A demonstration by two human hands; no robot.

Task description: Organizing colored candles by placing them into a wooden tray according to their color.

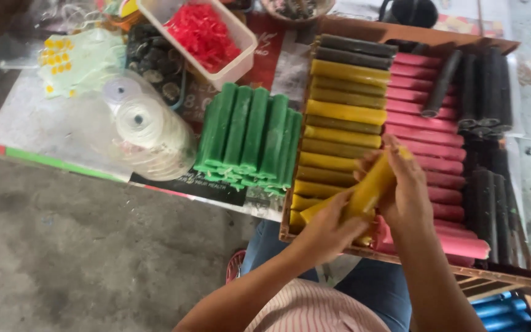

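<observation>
- Both hands — left hand (327,230), right hand (408,190) — clasp a yellow stick (373,184) over the wooden tray (364,27).
- Left of the tray: green sticks (250,135), white thread spool (142,123).
- Beyond those — tub of red bits (207,34).

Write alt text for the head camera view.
Two hands, left and right, hold a yellow stick over a wooden tray filled with rows of yellow, pink and black sticks. Green sticks lie beside it, near a tub of red pieces.
</observation>
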